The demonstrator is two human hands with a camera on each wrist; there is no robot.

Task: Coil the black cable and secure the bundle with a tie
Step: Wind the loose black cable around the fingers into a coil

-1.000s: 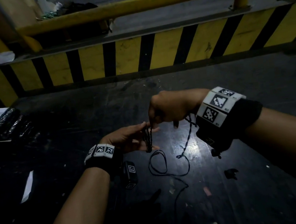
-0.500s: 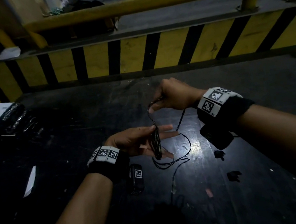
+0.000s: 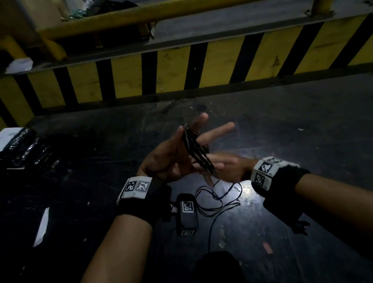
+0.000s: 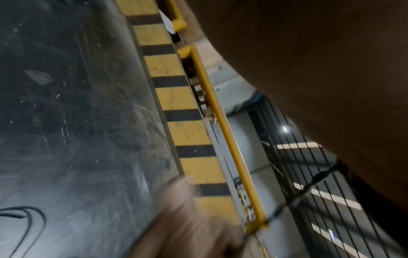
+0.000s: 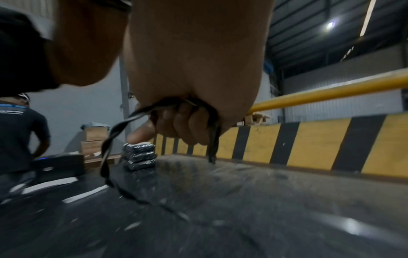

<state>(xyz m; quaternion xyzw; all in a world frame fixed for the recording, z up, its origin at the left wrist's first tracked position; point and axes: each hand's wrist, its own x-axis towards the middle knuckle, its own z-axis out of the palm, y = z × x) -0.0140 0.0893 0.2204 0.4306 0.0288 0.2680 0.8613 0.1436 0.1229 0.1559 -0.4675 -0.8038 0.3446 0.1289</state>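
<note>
Loosely, black cable (image 3: 198,150) around left hand (image 3: 171,160) fingers

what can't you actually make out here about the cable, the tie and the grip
- Tie: none can be picked out in any view; dim light and black cable loops would hide one.
- Right hand grip: head view, the coil and left hand cover its fingers.
- Left hand fingers: left wrist view, motion blur and a dark forearm block them.
- Cable's free end: head view, it runs into shadow near the bottom edge.
</note>
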